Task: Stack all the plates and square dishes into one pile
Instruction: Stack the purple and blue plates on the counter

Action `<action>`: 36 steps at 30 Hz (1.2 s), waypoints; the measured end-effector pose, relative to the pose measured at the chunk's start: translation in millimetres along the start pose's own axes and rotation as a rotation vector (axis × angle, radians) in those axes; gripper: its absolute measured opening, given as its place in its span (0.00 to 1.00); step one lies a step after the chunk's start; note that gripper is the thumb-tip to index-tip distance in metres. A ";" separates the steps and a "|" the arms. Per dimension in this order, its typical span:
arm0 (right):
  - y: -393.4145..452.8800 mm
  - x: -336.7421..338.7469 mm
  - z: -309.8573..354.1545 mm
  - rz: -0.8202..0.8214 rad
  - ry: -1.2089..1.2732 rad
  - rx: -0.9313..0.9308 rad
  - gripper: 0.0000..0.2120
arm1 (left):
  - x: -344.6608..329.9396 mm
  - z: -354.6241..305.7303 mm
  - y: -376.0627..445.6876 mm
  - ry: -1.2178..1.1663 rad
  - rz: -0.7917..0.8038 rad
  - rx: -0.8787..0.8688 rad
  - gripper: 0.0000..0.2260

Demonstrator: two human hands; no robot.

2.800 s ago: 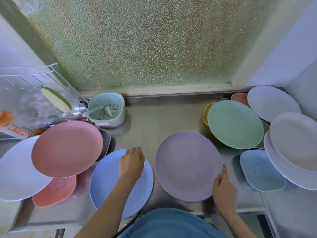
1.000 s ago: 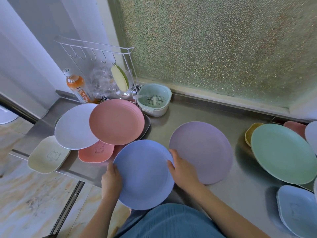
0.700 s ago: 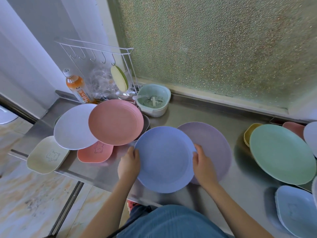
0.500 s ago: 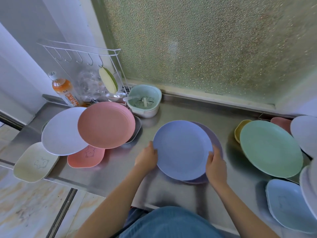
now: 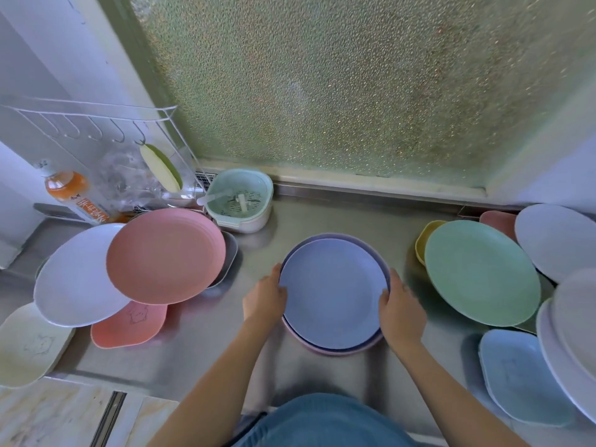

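Both forearms are stretched forward from the front edge of the bench [image 5: 322, 217] toward its middle. The blue plate [image 5: 332, 293] is gripped at its left rim by the left hand [image 5: 264, 298], whose fingers are curled over the edge, and at its right rim by the right hand [image 5: 401, 309], whose thumb is laid on the rim. The blue plate is seated on the lilac plate [image 5: 332, 350], of which only a thin rim is seen around it.

Toward the left end of the bench, a pink plate [image 5: 166, 251] is lapped over a white plate [image 5: 75, 279], with a pink square dish [image 5: 129, 324] partly beneath them and a cream square dish [image 5: 29, 345] at the front left corner. Toward the right end, a green plate [image 5: 482, 272] and a light blue square dish [image 5: 522, 375] are placed.

An orange bottle [image 5: 72, 196] is stood at the back left; red characters are printed on its label, too blurred to be read.
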State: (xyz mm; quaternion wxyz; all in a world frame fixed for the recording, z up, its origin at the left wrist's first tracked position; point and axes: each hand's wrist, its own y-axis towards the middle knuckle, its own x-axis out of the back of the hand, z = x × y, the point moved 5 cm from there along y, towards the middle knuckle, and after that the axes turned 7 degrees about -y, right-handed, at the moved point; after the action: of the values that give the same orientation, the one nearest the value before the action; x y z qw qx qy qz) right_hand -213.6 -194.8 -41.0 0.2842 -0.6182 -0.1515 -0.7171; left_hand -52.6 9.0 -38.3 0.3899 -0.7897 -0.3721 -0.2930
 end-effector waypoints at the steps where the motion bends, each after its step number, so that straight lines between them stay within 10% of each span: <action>1: 6.9 3.3 -0.6 -0.021 -0.018 -0.012 0.25 | 0.8 -1.8 3.0 -0.016 -0.006 -0.006 0.25; 20: 25.6 -1.9 11.0 0.108 -0.193 0.131 0.24 | 5.1 -28.0 9.7 0.143 -0.138 0.078 0.14; 36: 3.8 -7.8 29.6 0.134 -0.118 0.188 0.26 | 10.2 12.0 -2.1 -0.107 -0.242 0.097 0.27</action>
State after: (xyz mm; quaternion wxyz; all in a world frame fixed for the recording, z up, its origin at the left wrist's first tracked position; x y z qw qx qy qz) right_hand -187.0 -179.3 -43.4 0.3786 -0.6385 -0.1929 -0.6417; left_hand -46.6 23.6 -36.1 0.3692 -0.7337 -0.4986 -0.2770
